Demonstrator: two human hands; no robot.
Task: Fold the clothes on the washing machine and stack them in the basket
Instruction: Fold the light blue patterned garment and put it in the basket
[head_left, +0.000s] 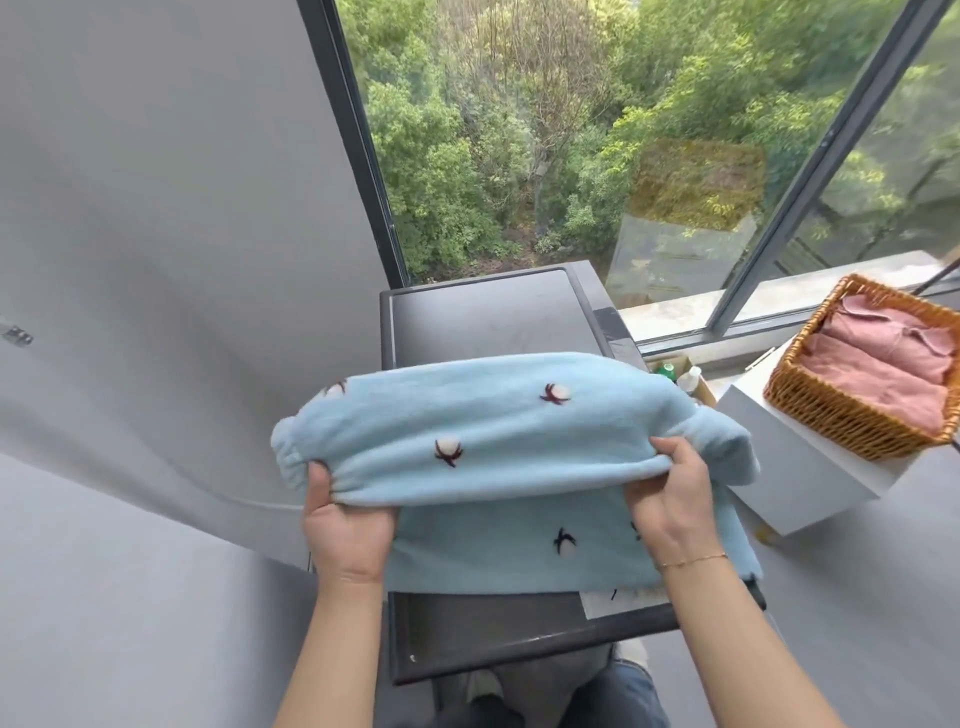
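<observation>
A fluffy light-blue garment (498, 431) with small dark-and-white flower marks lies on the dark top of the washing machine (488, 317). Its upper layer is lifted and doubled over the lower layer. My left hand (345, 525) grips the elastic edge at the garment's left end. My right hand (670, 499) grips the folded edge at its right, fingers curled over the cloth. A wicker basket (831, 410) stands to the right on a white box, holding folded pink clothes (883, 364).
The white box (810, 478) sits right of the machine. Small bottles (680, 376) stand in the gap between them. A grey wall runs along the left. Large windows with a dark frame (358, 140) rise behind. A white paper (623, 603) lies under the garment's near edge.
</observation>
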